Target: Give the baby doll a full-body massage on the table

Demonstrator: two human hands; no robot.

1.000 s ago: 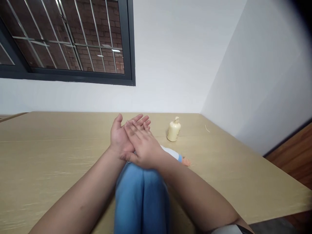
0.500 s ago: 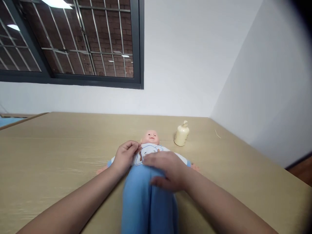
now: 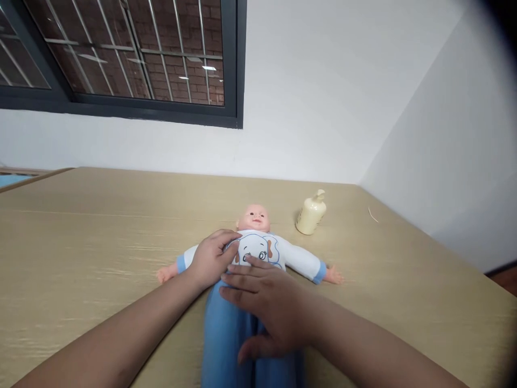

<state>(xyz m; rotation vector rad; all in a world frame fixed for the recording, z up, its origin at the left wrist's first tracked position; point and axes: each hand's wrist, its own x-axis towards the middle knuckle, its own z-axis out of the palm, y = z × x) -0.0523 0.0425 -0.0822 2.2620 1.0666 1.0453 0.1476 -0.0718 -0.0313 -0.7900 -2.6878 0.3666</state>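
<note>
A baby doll (image 3: 255,217) lies on its back with its arms spread wide. It wears a white shirt (image 3: 299,257) with a cartoon animal print and blue cuffs, and blue trousers (image 3: 226,328). My left hand (image 3: 212,257) rests on the side of the shirt, its fingers loosely bent and the thumb apart from them. Over the doll's waist, my right hand (image 3: 269,299) is stretched out with its fingers spread and thumb apart. It covers the lower shirt and the top of the trousers.
A cream pump bottle (image 3: 312,214) stands beyond the doll's outstretched arm on the right. A thin pale strip (image 3: 372,214) lies farther right on the tan tabletop (image 3: 100,226). White walls and a barred window (image 3: 141,59) rise behind.
My left hand has loosened from a pinch at the shirt's side and lies over it. My right hand has moved down toward the waist and spread its fingers. The view has tilted down.
</note>
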